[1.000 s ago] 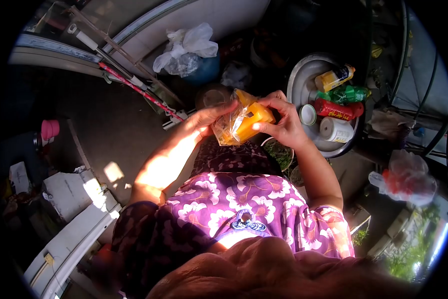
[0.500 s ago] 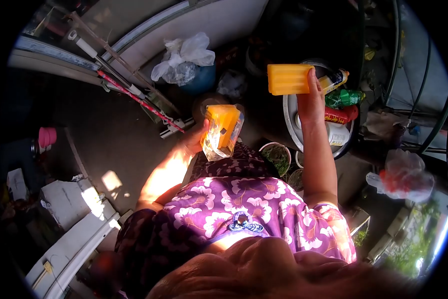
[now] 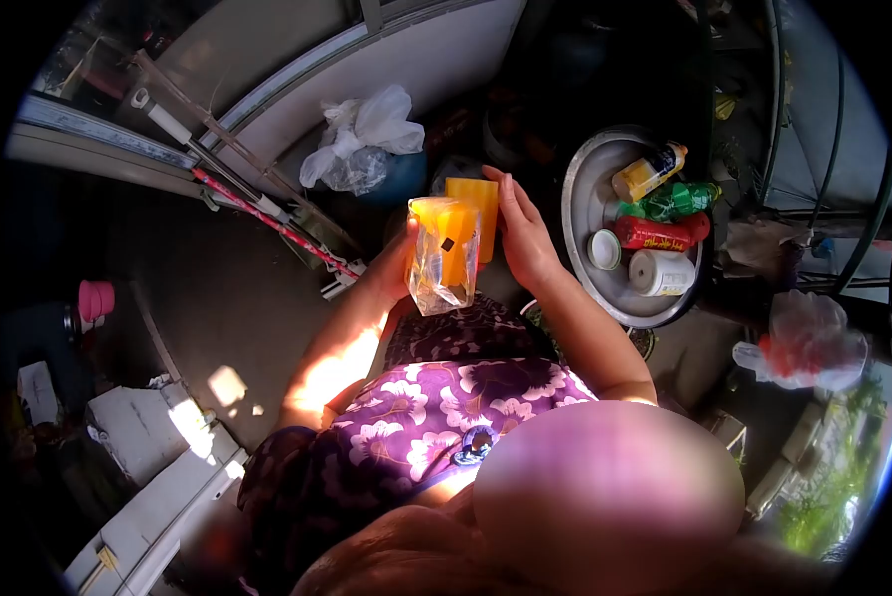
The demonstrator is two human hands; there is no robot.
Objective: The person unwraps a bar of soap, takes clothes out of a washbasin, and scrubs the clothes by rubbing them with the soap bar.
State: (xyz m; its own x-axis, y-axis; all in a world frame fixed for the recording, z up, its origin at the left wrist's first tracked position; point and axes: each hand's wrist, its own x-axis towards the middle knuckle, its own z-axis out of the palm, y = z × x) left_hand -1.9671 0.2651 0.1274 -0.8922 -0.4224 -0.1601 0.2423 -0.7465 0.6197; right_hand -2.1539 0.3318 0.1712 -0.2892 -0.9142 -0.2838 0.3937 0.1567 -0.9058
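My left hand (image 3: 396,266) is closed around the side of a clear plastic packet (image 3: 436,283) with yellow pieces and a small dark square mark showing through it. Just behind and to the right of the packet stands a yellow ridged block (image 3: 488,214), partly covered by it. My right hand (image 3: 527,238) is at the block's right side, fingers extended along its edge; its thumb is hidden. Packet and block overlap in view, and I cannot tell whether they touch.
A metal basin (image 3: 580,268) at right holds a yellow-labelled bottle (image 3: 650,172), a green bottle (image 3: 672,202), a red container (image 3: 655,234) and a white tub (image 3: 662,271). White plastic bags (image 3: 367,134) lie ahead, near a red-and-white pole (image 3: 267,214). A pink pot (image 3: 95,298) is left.
My right hand has brought the yellow block from over the basin leftward to the packet, uncovering the basin's contents. My left hand stays almost in place with the packet.
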